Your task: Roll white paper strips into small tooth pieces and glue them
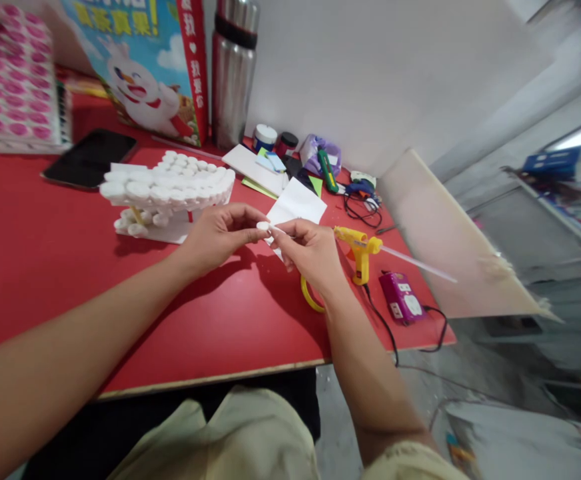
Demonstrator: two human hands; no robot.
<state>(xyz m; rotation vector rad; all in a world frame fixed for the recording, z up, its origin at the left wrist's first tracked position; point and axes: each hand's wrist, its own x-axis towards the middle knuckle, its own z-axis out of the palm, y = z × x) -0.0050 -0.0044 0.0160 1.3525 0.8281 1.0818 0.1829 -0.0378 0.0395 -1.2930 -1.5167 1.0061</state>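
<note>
A small white round piece (263, 227) is pinched between the thumb and fingers of my left hand (214, 239). My right hand (314, 252) closes its fingertips on a thin white strip (276, 229) that meets the round piece; whether the two are joined I cannot tell. Left of my hands stands a white model (168, 190) covered in rounded white pieces, on a white base. White paper (300, 202) lies just behind my fingers. Close to my right wrist are a yellow glue gun (358, 248) with a clear stick and a yellow ring (312, 295), partly hidden by the wrist.
A steel flask (234, 83), a printed box (145, 80) and a black phone (90, 158) are at the back left. Small jars (264, 137), a green cutter (327, 171) and cables stand behind. A purple socket box (402, 298) sits near the right edge.
</note>
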